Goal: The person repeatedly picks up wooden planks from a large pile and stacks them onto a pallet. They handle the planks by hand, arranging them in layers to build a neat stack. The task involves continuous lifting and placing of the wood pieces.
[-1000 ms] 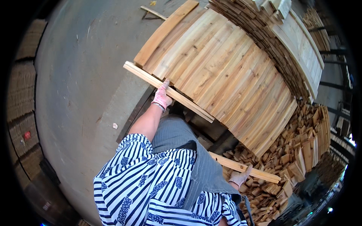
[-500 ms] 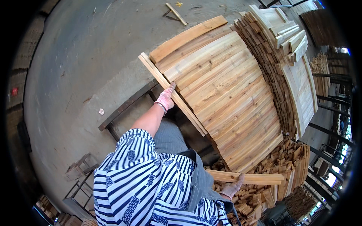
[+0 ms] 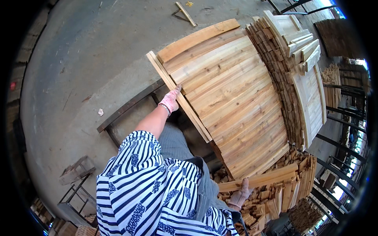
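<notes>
My left hand, in a pinkish-white glove, is closed over a pair of long pale wooden strips. They lie along the near edge of a layer of planks set side by side. My right hand grips a wooden board near its left end, with the thumb on top; its other fingers are partly hidden underneath. That board is held above a heap of wood offcuts, close to the lower right edge of the plank layer. A thicker, more orange board rests at the layer's far left side.
A dark metal bench frame stands beside my legs. Beyond the planks rise stacked boards and pale panels topped with loose pieces. A small metal frame is on the concrete floor at left.
The board in my right hand has tilted, its right end rising toward the plank layer and more of its broad face showing. My left hand keeps its place on the strips. The view has shifted slightly.
</notes>
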{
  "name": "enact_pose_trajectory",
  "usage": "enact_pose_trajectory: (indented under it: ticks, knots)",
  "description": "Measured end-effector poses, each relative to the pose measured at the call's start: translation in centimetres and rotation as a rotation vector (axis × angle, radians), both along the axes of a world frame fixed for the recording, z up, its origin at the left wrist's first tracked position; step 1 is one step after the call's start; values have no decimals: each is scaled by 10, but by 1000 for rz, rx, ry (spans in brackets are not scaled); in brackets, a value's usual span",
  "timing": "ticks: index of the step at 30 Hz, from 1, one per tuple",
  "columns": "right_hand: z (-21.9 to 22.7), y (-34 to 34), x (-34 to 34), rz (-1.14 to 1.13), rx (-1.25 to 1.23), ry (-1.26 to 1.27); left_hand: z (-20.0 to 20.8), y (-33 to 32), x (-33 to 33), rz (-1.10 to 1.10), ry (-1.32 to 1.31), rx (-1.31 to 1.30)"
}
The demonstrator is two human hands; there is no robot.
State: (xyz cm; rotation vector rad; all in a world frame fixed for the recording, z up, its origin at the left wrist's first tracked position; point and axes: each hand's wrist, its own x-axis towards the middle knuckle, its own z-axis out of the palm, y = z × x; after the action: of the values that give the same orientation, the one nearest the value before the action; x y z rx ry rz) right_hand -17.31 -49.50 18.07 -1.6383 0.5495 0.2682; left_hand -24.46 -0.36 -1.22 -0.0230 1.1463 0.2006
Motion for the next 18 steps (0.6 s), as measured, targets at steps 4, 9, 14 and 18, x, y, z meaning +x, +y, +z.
enact_pose_trajectory:
  ticks: [4,9,14,18]
  knots:
    - [6,21,9,74,-80,-2,-39,-8,-23,169,24,164]
    - [-3,1,7,217,-449,-5,40,31,-48,23,86,478]
    - [-20,-15,10,195,-422,55,180,83,-21,-439,104,1143]
    - [-32,-18,15,128,-453,109,224,74,44,-1194,487,1978]
